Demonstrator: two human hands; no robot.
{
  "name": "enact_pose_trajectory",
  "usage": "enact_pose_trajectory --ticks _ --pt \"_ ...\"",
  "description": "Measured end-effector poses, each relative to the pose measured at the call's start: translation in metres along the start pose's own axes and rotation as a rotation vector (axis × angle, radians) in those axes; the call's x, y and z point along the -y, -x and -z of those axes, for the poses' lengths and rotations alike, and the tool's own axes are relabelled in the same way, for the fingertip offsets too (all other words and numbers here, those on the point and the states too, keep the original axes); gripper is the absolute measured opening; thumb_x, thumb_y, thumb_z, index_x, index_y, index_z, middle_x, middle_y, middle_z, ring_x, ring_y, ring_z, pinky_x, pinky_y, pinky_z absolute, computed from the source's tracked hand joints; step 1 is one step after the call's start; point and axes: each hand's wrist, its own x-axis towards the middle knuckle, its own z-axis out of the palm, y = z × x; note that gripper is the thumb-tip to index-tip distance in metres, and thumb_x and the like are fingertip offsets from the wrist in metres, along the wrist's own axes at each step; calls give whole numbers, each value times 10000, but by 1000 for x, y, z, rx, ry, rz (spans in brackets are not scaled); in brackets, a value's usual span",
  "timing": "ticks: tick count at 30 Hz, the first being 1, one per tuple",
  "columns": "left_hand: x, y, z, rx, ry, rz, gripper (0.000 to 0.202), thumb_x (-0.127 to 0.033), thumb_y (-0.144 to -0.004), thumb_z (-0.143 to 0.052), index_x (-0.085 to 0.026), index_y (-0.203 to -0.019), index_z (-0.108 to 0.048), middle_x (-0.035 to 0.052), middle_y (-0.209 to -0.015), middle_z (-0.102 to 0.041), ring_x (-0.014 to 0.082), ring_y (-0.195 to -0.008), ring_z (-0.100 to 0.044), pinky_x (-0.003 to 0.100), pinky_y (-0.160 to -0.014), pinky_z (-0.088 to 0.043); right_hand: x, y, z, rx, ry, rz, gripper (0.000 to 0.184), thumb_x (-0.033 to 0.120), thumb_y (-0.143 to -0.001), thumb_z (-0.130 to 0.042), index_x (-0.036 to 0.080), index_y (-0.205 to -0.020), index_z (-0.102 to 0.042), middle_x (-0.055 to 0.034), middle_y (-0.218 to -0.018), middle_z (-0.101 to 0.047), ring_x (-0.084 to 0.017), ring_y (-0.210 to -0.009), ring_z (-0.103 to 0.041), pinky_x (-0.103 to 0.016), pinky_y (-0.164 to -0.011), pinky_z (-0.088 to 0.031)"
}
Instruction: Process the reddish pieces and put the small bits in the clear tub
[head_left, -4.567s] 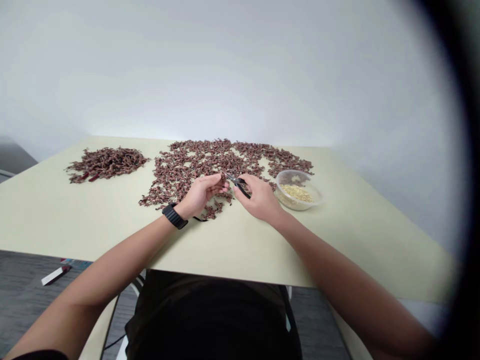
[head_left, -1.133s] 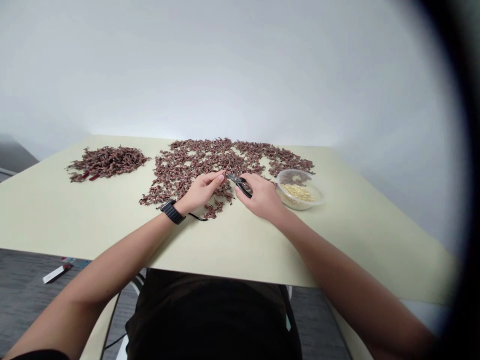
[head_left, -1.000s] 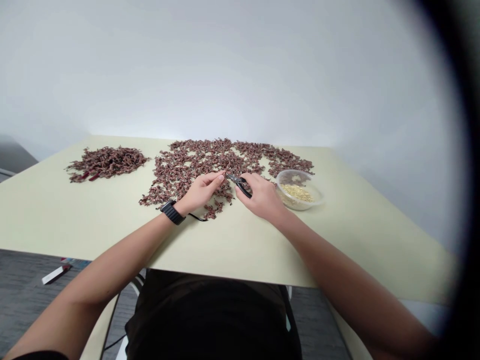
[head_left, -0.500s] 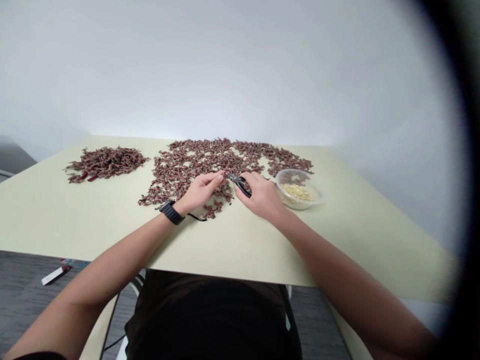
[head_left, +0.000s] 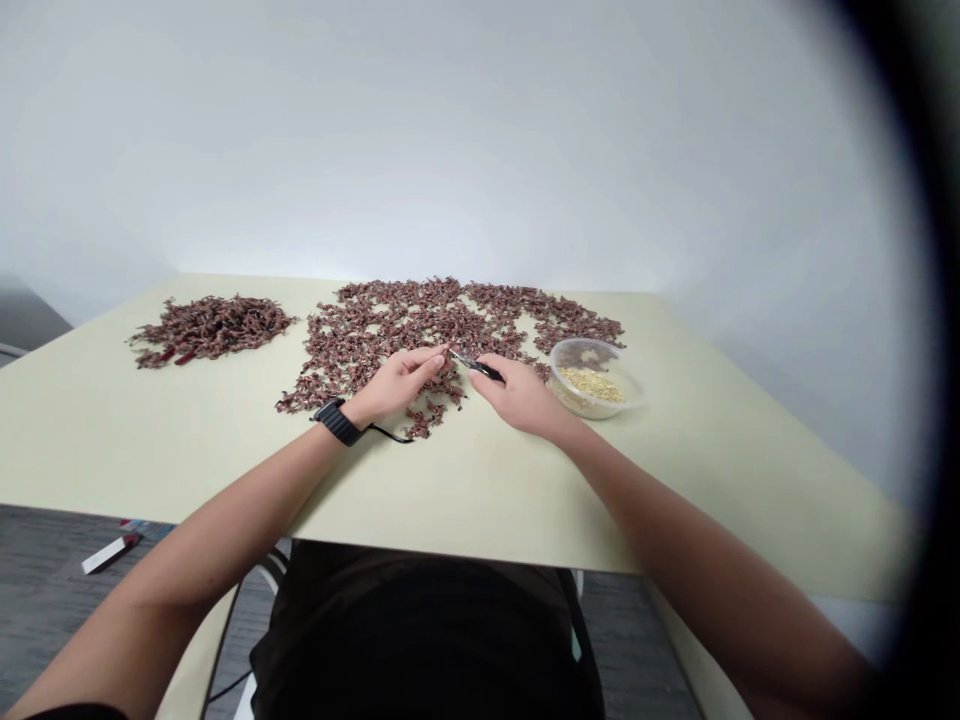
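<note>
My left hand (head_left: 397, 385) is closed in a pinch on a small reddish-brown piece (head_left: 447, 351), mostly hidden by the fingertips. In my right hand (head_left: 521, 396) is a pair of pliers (head_left: 486, 369) with black handles, its metal tips pointing left at the pinched piece. Whether the jaws touch it is too small to tell. Both hands are over the front part of a wide spread of small brown pieces (head_left: 352, 345). Just right of my right hand stands a clear plastic bowl (head_left: 642, 403) with small gold-coloured bits (head_left: 594, 384) in it.
A separate heap of brown pieces (head_left: 214, 327) lies at the left of the pale yellow table (head_left: 450, 490). A thin black cord (head_left: 391, 435) is near my left wrist, which wears a black watch (head_left: 339, 421). Behind the table is a white wall (head_left: 420, 140).
My right hand has turned the pliers, so the handles now look narrower and lie closer together. My left hand keeps its pinch in nearly the same place.
</note>
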Motion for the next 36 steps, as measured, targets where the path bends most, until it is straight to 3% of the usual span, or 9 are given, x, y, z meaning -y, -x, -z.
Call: enact_pose_trajectory --ticks 6,10,13,17,20,26,36 --pt "-6 2 0 27 56 -28 535 -612 -969 -529 -182 -1179 -769 109 -1316 -692 245 -1082 -652 385 -1017 -488 3 -6 16 496 -878 -461 356 548 -959 -525 196 -944 -577 65 -663 -256 -97 -512 -125 -209 -403 -63" --pt "-2 2 -2 18 89 -9 535 -598 -959 -564 -195 -1267 -736 126 -1354 -670 249 -1084 -657 391 -1002 -497 2 -8 20 600 -1037 -520 373 556 -936 -542 185 -939 -578 68 -659 -236 -91 -510 -99 -189 -380 -48" --pt "3 1 -4 -17 97 47 557 -605 -955 -566 -188 -1291 -721 121 -1300 -699 238 -1017 -668 381 -957 -512 2 -7 13 455 -856 -444 412 591 -946 -495 191 -944 -596 56 -651 -292 -97 -502 -134 -212 -397 -94" --pt "5 2 -7 -58 114 95 552 -594 -966 -554 -183 -1298 -713 94 -1200 -731 206 -915 -653 353 -886 -513 2 -3 1 1 -210 -103 339 527 -959 -525 208 -905 -628 -10 -730 -541 -138 -586 -426 -262 -521 -326" --pt "3 2 -8 -66 127 92 543 -595 -969 -542 -171 -1251 -730 76 -1049 -741 196 -881 -628 337 -854 -506 0 0 -3 -193 204 119 256 460 -967 -545 221 -973 -636 -43 -844 -651 -201 -743 -575 -319 -682 -414" --pt "-3 2 -8 -63 122 92 511 -608 -960 -542 -144 -1008 -751 55 -886 -703 189 -843 -597 336 -874 -498 -6 2 -4 -235 517 238 326 428 -988 -527 216 -1222 -606 -113 -1062 -664 -276 -918 -648 -361 -801 -456" --pt "-8 3 -8 -62 115 76 515 -628 -962 -515 -152 -862 -685 69 -860 -684 212 -879 -608 340 -894 -494 -5 3 -3 -245 598 249 336 414 -1003 -511 227 -1268 -595 -120 -1079 -643 -282 -904 -644 -354 -758 -446"
